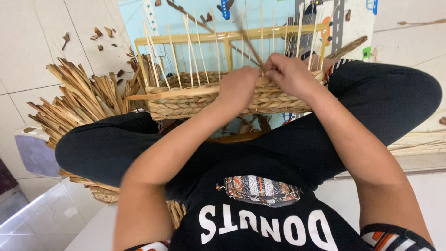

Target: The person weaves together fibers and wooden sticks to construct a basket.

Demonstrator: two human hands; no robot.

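Mid-weave on the basket [195,104], which sits just beyond the person's crossed legs. Left hand [239,88] presses on the braided rim; right hand [290,74] pinches a dark strand [248,39]. I'd guess threading it between the upright stakes [190,46] comes next, kept taut.

Tan braided half-woven straw basket [204,100] on pale yellow wooden frame [227,36], dry golden-brown bundled reed strips [79,100], light blue play mat [139,18] with star and vehicle prints, black cloth trousers [107,146], off-white glossy floor tiles [28,51].
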